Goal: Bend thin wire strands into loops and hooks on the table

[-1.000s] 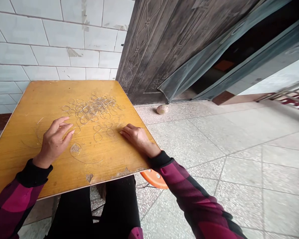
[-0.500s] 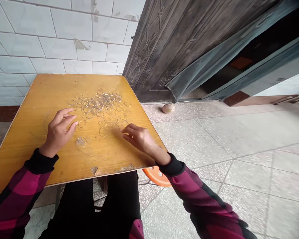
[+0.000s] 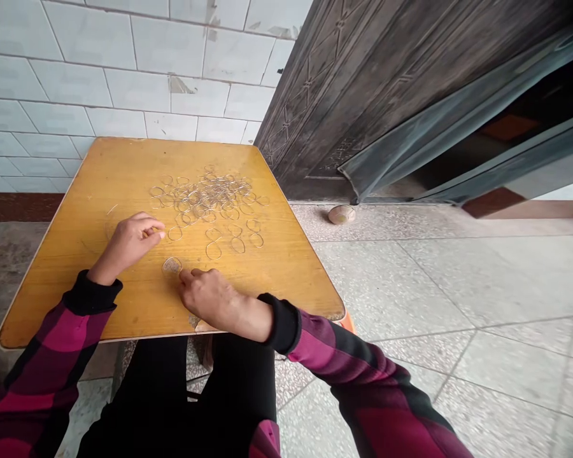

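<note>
A heap of thin wire rings lies on the far half of a yellow wooden table, with a few loose rings nearer me. My left hand rests on the table left of the heap, its fingers curled and pinched together beside a loose ring. Whether it holds anything is not visible. My right hand lies knuckles up near the front edge. Its bunched fingertips press on the tabletop right below a ring around a worn patch. Anything under them is hidden.
The table stands against a white tiled wall. A dark metal door is at the right, with a small round stone on the speckled floor before it. My black-clad legs are under the table's chipped front edge.
My right hand has moved from the table's right side leftward and toward me, to the worn patch. My left hand's spread fingers have curled into a pinch. The view has shifted left.
</note>
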A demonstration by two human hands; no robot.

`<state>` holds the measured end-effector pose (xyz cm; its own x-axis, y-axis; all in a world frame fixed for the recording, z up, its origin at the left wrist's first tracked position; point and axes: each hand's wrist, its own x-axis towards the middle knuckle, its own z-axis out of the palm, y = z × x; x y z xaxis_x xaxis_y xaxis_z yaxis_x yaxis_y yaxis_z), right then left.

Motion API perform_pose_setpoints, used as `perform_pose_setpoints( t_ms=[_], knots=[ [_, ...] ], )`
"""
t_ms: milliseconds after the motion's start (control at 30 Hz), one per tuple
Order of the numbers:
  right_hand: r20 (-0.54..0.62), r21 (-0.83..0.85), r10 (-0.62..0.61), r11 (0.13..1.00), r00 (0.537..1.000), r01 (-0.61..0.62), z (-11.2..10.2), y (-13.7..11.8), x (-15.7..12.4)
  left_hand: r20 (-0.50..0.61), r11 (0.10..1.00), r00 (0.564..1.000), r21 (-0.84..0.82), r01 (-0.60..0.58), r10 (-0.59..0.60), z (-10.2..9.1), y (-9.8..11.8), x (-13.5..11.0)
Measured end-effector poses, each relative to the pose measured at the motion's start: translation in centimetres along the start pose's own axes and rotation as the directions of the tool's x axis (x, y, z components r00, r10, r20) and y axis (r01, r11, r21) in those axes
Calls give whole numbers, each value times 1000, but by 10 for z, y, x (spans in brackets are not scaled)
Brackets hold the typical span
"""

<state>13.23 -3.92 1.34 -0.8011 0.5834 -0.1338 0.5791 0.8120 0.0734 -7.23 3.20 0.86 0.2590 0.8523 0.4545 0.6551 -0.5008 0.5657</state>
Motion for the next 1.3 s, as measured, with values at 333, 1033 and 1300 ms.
perform_pose_setpoints(
  t_ms=[333,1033,1300],
  knots=[
    [12,116,38,993,999,-39,-14,27,-2,364,997,930,54,-62,38,2,1,-1],
    [-20,304,-66,950,998,69,-10,28,25,653,986,740,-68,-153,160,1,-4,-9],
    [-13,337,-48,940,999,50,-12,31,19,704,996,709,19,-82,45,-1,3,-6]
  ],
)
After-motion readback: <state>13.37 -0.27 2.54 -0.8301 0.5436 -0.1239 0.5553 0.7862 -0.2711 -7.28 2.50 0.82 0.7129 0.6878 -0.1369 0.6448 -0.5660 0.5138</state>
